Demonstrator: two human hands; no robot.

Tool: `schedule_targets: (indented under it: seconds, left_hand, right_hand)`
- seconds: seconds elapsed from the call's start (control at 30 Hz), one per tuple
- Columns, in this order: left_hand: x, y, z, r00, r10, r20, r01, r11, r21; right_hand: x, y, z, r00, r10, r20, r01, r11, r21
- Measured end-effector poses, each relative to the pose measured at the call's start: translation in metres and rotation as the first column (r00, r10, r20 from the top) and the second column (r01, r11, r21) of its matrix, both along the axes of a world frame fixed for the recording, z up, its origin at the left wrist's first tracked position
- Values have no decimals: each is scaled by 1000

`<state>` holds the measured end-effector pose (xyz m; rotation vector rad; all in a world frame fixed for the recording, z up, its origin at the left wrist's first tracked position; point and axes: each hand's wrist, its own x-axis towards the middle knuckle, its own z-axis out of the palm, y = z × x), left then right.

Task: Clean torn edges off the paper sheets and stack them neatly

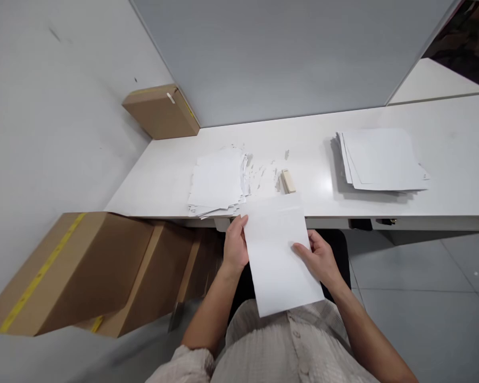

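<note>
A white sheet of paper (279,255) is held in front of my body, just below the white table's front edge (343,210). My left hand (234,246) grips its left edge with fingers closed around it. My right hand (318,256) holds its right edge, thumb on top. On the table just beyond lies a stack of smaller, ragged-edged white sheets (217,183) with paper scraps (259,170) beside it. A small beige block-shaped object (288,181) lies to the right of the scraps.
A stack of full-size white sheets (383,159) lies on the table's right side. A closed cardboard box (162,111) stands at the back left by the grey partition (287,58). Large cardboard boxes (83,271) stand on the floor to my left.
</note>
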<state>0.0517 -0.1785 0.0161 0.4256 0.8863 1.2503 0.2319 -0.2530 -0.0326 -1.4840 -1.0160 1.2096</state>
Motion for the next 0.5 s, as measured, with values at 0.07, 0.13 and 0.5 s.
schedule_targets:
  seconds: [0.07,0.13,0.5]
  left_hand:
    - [0,0,1,1000,27,-8,-26,998,50]
    - [2,0,3,999,52,-8,-51,997,54]
    - [-51,20,23,847,448,-286,-302,849,434]
  right_hand:
    - [0,1,0,999,6,38,-6,1000,-3]
    - [0,2,1,997,-2,78,-1,1000,29]
    - [52,-7,4,835,-549,-26,549,832,74]
